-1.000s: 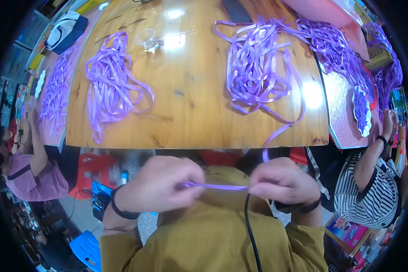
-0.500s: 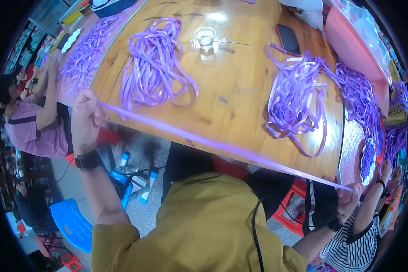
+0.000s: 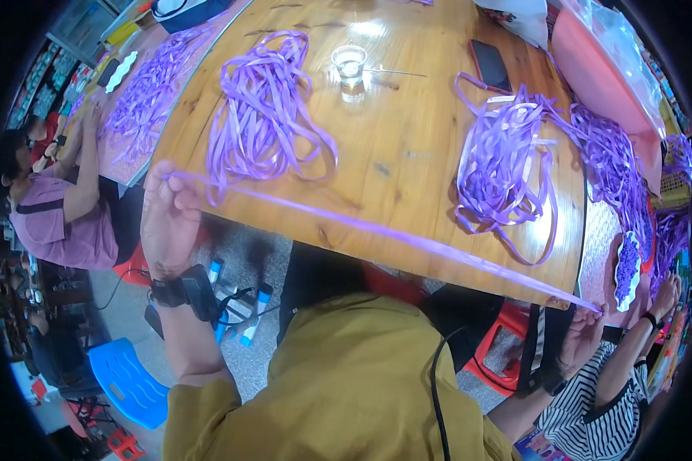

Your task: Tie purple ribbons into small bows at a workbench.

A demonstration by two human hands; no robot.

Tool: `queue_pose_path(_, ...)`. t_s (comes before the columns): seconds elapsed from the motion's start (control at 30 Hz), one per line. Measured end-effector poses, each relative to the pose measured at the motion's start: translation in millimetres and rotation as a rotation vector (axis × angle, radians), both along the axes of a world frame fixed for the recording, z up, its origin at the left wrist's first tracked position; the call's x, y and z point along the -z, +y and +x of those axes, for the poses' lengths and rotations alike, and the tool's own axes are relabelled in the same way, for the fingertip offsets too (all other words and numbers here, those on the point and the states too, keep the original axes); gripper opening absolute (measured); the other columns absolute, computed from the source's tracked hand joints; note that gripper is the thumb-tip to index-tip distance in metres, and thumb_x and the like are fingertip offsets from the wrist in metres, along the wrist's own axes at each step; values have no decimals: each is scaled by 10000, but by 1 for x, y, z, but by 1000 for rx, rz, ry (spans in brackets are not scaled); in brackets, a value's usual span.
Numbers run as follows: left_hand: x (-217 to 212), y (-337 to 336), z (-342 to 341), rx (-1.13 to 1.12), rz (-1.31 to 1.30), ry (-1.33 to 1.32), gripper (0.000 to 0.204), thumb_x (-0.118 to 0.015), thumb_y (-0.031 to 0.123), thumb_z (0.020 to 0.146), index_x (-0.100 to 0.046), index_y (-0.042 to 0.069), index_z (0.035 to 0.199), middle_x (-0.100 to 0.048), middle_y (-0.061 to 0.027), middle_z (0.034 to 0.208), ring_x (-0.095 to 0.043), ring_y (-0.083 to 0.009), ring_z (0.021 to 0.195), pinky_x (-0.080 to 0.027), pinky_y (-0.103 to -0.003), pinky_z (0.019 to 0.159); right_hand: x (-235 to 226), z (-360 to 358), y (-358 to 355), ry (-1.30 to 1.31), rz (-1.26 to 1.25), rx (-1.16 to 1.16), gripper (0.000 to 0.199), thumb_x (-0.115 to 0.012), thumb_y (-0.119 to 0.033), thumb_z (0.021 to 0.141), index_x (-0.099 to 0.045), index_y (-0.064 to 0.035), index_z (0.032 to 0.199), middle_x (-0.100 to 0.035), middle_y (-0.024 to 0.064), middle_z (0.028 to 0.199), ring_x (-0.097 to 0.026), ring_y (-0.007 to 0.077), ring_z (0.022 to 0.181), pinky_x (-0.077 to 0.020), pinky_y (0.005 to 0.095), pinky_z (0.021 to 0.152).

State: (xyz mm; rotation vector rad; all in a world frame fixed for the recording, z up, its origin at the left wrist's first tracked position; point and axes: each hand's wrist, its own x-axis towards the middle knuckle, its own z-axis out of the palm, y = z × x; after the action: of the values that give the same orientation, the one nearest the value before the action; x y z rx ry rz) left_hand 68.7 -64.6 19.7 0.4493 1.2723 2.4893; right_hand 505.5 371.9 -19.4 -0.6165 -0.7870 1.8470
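A long purple ribbon is stretched taut across the near edge of the wooden table, slanting down from left to right. Its left end is pinched in the fingers of my left hand, which is raised beside the table's left corner. At the other end, my right hand grips the ribbon just past the table's near right corner. A looped bundle of purple ribbon lies on the left of the table. Another, denser purple bundle rests on the right, with a loop trailing toward the near edge.
On the wooden table stand a small clear cup with a thin stick beside it and a dark phone. A pink bin is at far right. Co-workers sit at both sides; a blue stool stands at lower left.
My left hand has turned and shifted slightly right and down, while my right hand has moved a little. The ribbon stays stretched between them.
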Motion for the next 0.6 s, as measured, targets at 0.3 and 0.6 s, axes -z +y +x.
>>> queue_pose_path(0.3, 8, 44, 21, -27, 135, -112, 189, -449, 199, 892, -511, 76, 1021, -559, -64, 1066, -490, -202, 1058, -377, -371, 919, 5, -7, 4, 182, -47, 76, 192, -452, -132, 892, -506, 34, 971, -556, 130, 956, -529, 194, 890, -431, 324, 831)
queue_pose_path(0.6, -2, 54, 34, 96, 381, -224, 177, -432, 122, 884, -471, 48, 1040, -548, -36, 835, -530, -157, 851, -420, -304, 766, 9, -11, 7, 522, -212, 3, 164, -406, -76, 896, -427, -10, 748, -318, 28, 564, -335, 114, 543, -326, 218, 535)
